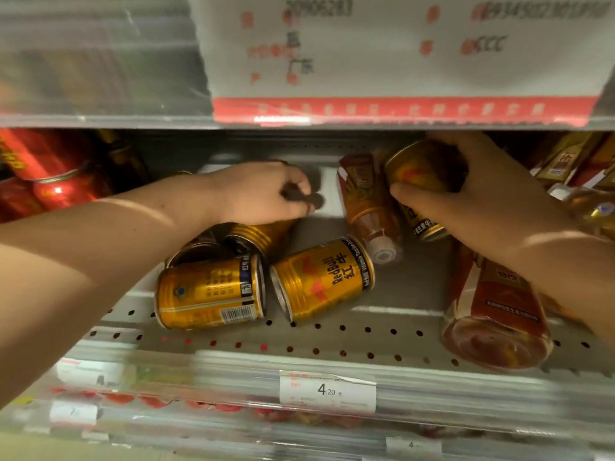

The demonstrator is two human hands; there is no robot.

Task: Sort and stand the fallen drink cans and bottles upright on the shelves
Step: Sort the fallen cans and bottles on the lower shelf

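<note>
Several gold Red Bull cans lie on their sides on the perforated grey shelf [392, 294]: one [209, 292] at front left, one [322, 277] beside it, and a third [263, 234] just under my left hand. My left hand [263, 191] hovers over that third can with bent fingers and holds nothing that I can see. My right hand [492, 194] grips a gold can [422, 174] lifted off the shelf, thumb underneath. A brown bottle [369, 207] lies with its white cap toward me. A second brown bottle [492, 317] lies at front right, base toward me.
Red cans [56, 174] are stacked at the back left. Gold cartons [572, 161] lean at the back right. The upper shelf's edge with a white and red sign [399, 61] hangs low over the opening. A 4.20 price tag [327, 390] sits on the front rail.
</note>
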